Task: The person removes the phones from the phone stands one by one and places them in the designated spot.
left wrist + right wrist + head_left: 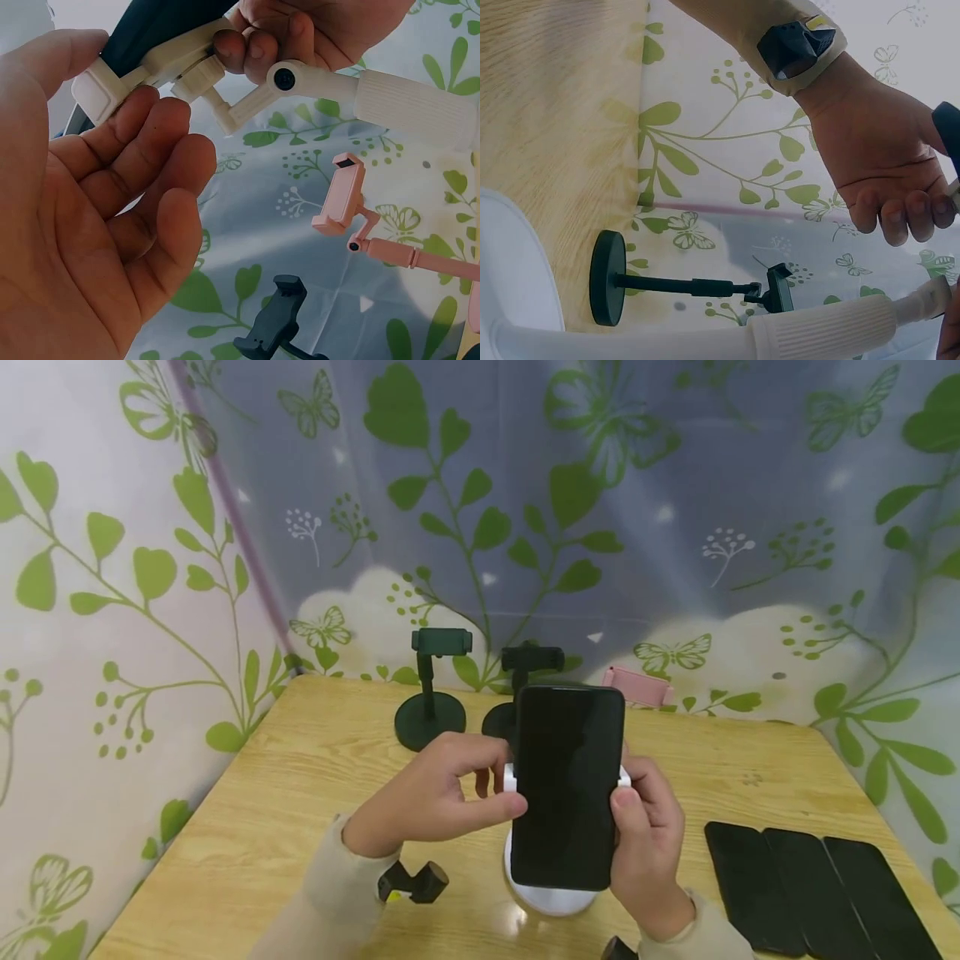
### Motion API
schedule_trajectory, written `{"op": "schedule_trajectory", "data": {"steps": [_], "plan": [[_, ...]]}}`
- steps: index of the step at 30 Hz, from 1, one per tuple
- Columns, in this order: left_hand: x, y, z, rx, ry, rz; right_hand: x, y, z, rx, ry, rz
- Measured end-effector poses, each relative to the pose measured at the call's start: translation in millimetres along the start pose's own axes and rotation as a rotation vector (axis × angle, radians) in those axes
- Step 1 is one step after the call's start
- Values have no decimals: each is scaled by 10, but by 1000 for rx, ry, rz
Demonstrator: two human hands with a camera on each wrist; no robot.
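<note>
A black smartphone sits upright, dark screen facing me, in the clamp of a white phone stand. My left hand pinches the clamp's left end, thumb at the phone's edge and fingers behind. In the left wrist view, the white clamp shows from behind, with the left fingertips against its end piece. My right hand grips the phone's right side, its thumb on the front edge and fingers curled behind near the clamp. The ribbed white post appears in the right wrist view; the phone hides it in the head view.
Behind the phone stand a dark green phone stand, a black one and a pink one. Three black phones lie side by side on the wooden table at right. A leaf-patterned curtain encloses the table.
</note>
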State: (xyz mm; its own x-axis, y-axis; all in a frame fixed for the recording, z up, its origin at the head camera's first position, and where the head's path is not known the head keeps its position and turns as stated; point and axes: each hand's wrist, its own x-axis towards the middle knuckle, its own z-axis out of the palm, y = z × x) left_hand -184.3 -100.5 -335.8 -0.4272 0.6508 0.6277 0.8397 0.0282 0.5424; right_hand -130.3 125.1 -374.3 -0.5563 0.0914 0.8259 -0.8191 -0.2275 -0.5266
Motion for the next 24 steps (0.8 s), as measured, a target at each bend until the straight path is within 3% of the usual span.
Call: {"op": "schedule_trajectory", "data": {"steps": [10, 14, 19, 24], "plan": [[32, 6, 18, 23, -25, -41, 27, 26, -76, 45, 9, 46], [32, 15, 35, 40, -25, -82, 75, -3, -124, 72, -20, 124], [31, 28, 28, 75, -13, -119, 174, -66, -159, -12, -43, 263], [18, 22, 43, 85, -21, -142, 206, -83, -184, -49, -55, 301]]}}
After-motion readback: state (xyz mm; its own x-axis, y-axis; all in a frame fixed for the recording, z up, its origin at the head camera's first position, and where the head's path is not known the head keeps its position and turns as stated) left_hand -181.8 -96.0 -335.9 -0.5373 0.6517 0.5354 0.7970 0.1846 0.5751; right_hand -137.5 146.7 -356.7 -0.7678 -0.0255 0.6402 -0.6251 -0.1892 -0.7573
